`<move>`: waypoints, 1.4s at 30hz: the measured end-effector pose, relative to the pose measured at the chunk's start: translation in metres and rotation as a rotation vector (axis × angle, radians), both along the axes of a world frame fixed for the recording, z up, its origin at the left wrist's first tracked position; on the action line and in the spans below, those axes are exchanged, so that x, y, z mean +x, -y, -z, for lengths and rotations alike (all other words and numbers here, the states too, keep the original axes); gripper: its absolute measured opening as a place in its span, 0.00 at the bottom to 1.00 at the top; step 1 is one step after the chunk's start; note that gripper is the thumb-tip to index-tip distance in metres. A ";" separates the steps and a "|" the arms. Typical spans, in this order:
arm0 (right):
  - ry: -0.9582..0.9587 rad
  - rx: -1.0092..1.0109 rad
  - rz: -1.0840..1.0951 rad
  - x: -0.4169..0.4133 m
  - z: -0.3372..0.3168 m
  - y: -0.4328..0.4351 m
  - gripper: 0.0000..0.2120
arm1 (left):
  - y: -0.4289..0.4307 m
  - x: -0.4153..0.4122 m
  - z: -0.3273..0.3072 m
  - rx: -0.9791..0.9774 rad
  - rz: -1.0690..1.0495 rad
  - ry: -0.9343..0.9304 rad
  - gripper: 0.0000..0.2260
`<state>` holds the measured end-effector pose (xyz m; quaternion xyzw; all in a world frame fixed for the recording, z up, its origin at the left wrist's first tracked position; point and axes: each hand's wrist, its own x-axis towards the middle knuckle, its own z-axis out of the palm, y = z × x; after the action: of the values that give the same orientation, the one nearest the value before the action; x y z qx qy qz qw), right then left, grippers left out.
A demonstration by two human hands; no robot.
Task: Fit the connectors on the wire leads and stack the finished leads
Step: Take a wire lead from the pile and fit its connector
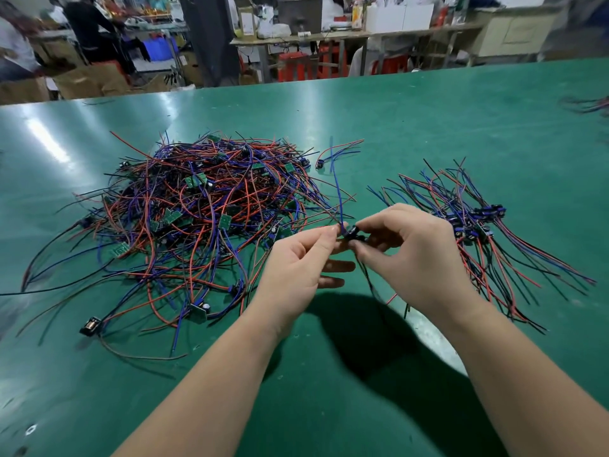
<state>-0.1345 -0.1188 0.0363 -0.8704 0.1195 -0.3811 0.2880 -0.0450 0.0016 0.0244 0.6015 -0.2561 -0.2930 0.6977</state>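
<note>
Busy workshop in the background, people at other benches, but the action is all on the green worktop [428,120]. Big tangled pile [204,219] of red, blue and black leads with little green boards sits on the left. The finished stack [478,232] lies on the right, wires fanned out roughly parallel. One loose lead [333,153] lies by itself further back, between the two.

Hands are close together in the middle, just above the worktop. The left hand [296,262] pinches a blue wire [336,192] between thumb and forefinger right by its end, and the rest of that wire sticks up and away. The right hand [408,255] pinches a small black connector [354,233] at its fingertips, right against the wire end. So the lead being worked on is in the air between both hands, not in either pile.

My take: this is the push-in step. Doing it well probably means gripping the wire near the tip so it doesn't buckle, lining it up straight with the connector opening, and pushing along the axis, not at an angle. Can't tell if it's seated, the fingers hide the joint. A light tug afterwards would check it. Also mind the dangling wires [391,298] under the right hand, they could snag.
</note>
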 end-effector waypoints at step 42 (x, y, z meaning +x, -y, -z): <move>-0.274 0.088 0.579 -0.037 -0.020 0.080 0.08 | -0.010 0.038 0.003 -0.004 -0.417 0.036 0.14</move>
<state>-0.1712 -0.1983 0.0564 -0.8300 0.4164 -0.3211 0.1863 -0.0068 0.0114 0.0214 0.6452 -0.1391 -0.1309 0.7398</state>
